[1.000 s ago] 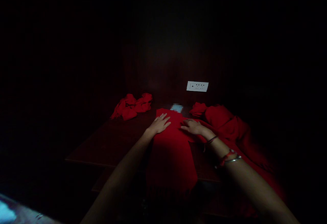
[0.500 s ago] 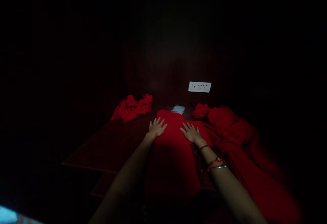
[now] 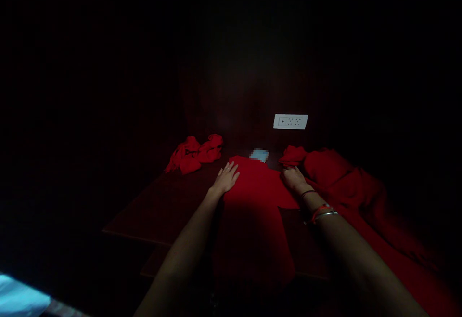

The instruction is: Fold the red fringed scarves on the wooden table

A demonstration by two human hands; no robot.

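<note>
A long red cloth (image 3: 256, 211) lies spread along the middle of the dark table, its near end hanging in shadow over the front edge. My left hand (image 3: 227, 178) rests flat on its left side near the far end, fingers stretched. On the right, my right hand (image 3: 294, 179) has its fingers curled at the part of the cloth that stretches sideways toward the bunched red fabric (image 3: 335, 177). Its fingertips are partly hidden, but they seem closed on the cloth. Bracelets circle my right wrist.
A crumpled red cloth (image 3: 197, 153) lies at the back left of the table (image 3: 144, 216). A blurred pale-blue item (image 3: 259, 155) sits behind the long cloth. On the wall is a white socket panel (image 3: 290, 121). Surroundings are very dark.
My right hand has slid right, from lying flat with fingers spread to curled at the cloth's side part. That part now looks smoother. My left hand stays flat; the view has shifted slightly.
</note>
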